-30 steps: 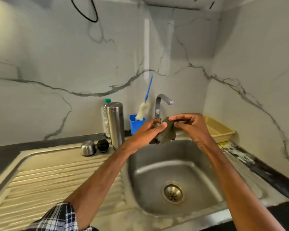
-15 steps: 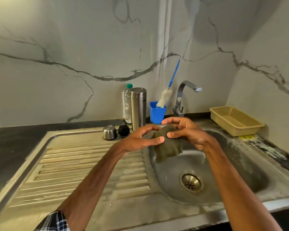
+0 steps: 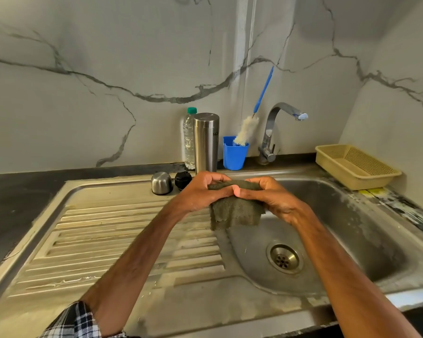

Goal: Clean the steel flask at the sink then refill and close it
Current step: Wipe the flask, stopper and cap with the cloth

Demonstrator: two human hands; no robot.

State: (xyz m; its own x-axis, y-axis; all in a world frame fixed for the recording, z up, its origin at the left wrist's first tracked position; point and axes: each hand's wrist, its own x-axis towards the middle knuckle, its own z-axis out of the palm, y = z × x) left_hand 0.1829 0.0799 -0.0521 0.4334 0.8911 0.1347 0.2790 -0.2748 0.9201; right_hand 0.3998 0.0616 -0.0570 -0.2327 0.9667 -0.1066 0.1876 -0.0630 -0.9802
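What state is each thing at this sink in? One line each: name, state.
steel flask, upright, cap off
steel cap, off, on drainboard
black stopper, out, beside cap
scrub pad, held, hanging over basin
left hand grip, pinching the pad
right hand grip, pinching the pad
tap, no water running
plastic bottle, capped, upright
bottle brush, standing in blue cup
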